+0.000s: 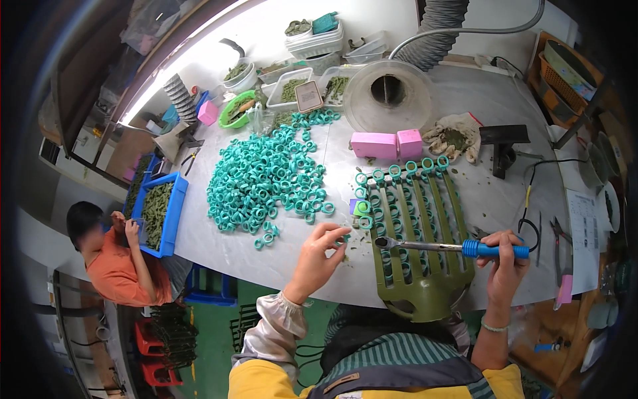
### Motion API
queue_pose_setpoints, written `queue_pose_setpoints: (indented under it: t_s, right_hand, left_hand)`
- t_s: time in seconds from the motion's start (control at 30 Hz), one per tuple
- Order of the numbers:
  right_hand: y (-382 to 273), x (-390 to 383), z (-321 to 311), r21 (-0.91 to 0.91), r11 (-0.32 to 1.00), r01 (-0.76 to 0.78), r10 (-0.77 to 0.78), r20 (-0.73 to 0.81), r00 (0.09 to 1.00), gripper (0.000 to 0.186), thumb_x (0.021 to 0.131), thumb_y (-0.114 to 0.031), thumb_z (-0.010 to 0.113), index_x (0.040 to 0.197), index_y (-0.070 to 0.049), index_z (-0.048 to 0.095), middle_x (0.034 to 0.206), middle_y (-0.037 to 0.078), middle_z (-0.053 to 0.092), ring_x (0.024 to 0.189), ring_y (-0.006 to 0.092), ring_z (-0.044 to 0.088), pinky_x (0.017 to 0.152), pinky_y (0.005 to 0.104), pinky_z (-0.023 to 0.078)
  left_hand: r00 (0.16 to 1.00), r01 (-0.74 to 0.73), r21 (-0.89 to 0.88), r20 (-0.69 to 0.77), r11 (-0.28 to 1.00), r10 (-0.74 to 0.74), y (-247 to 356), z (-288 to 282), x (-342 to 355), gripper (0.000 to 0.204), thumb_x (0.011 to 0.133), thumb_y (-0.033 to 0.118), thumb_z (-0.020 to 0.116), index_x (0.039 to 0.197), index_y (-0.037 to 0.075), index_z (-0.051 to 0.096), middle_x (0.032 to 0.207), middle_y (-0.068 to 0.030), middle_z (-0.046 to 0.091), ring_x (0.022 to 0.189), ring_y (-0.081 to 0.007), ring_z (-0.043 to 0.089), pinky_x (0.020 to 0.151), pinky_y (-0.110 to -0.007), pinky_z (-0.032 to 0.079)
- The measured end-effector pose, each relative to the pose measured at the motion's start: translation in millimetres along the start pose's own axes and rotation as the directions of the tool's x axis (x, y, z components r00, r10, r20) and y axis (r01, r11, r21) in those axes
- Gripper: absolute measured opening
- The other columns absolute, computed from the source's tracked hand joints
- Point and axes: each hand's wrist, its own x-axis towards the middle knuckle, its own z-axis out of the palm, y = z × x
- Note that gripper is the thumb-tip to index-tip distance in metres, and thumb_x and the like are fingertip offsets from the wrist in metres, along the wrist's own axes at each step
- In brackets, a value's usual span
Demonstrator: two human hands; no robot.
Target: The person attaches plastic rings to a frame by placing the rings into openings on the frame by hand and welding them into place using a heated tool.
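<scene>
My left hand (323,254) pinches a small teal ring (342,238), partly hidden by my fingers, left of an olive-green branched piece (415,292) whose long prongs are lined with teal rings. My right hand (505,263) grips a metal tool with a ribbed blue handle (480,249); its shaft lies horizontally over the prongs, its tip near their left side. A large pile of teal rings (262,179) lies left of the piece. A small purple-and-green block (361,208) sits beside its left edge.
A person (123,272) in orange works at the left by a blue crate (159,216) of green pieces. Pink blocks (373,144), a clear funnel (359,100), a soiled glove (452,138) and a black stand (503,136) are at the back. Pliers (561,259) lie right.
</scene>
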Motion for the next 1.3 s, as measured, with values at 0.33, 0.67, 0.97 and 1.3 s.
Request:
queue_pose_setpoints:
  t_s: [0.33, 0.67, 0.97, 1.3]
  right_hand:
    - [14, -3, 3, 0.040, 0.999, -0.020, 0.018, 0.045, 0.999, 0.025, 0.098, -0.014, 0.057, 0.084, 0.005, 0.066, 0.086, 0.012, 0.067, 0.057, 0.0144, 0.064, 0.048, 0.0238, 0.055]
    - [4, -2, 1, -0.005, 1.000, 0.003, -0.003, 0.026, 1.000, 0.023, 0.096, -0.011, 0.058, 0.081, 0.004, 0.066, 0.082, 0.011, 0.067, 0.053, 0.0135, 0.062, 0.045, 0.0224, 0.049]
    - [-2, 0, -8, 0.054, 0.998, -0.016, 0.013, 0.049, 0.999, 0.026, 0.096, -0.013, 0.057, 0.077, 0.003, 0.065, 0.078, 0.011, 0.065, 0.049, 0.0120, 0.059, 0.040, 0.0216, 0.048]
    - [-8, -4, -7, 0.012, 1.000, -0.023, 0.023, 0.017, 1.000, 0.026, 0.096, -0.014, 0.057, 0.077, 0.002, 0.065, 0.077, 0.010, 0.064, 0.050, 0.0121, 0.059, 0.041, 0.0221, 0.048]
  left_hand:
    - [0.960, -0.274, 0.202, 0.124, 0.940, 0.252, 18, 22, 16, 0.029, 0.085, 0.002, 0.068, 0.114, 0.002, 0.064, 0.111, -0.0120, 0.066, 0.099, -0.0314, 0.061, 0.087, -0.038, 0.051]
    - [0.954, -0.291, 0.237, 0.142, 0.927, 0.263, 14, 25, 18, 0.028, 0.084, 0.004, 0.069, 0.112, 0.004, 0.067, 0.112, -0.0093, 0.067, 0.104, -0.0304, 0.059, 0.091, -0.039, 0.049]
    - [0.979, 0.100, 0.719, -0.195, 0.688, 0.061, -74, -59, 7, 0.036, 0.075, -0.003, 0.066, 0.109, 0.006, 0.061, 0.103, -0.0119, 0.060, 0.098, -0.0333, 0.054, 0.089, -0.044, 0.044]
    - [0.972, 0.183, 0.331, -0.201, 0.926, -0.120, -80, -53, -9, 0.027, 0.082, -0.004, 0.065, 0.108, 0.002, 0.068, 0.107, -0.0107, 0.062, 0.084, -0.0235, 0.068, 0.072, -0.030, 0.056]
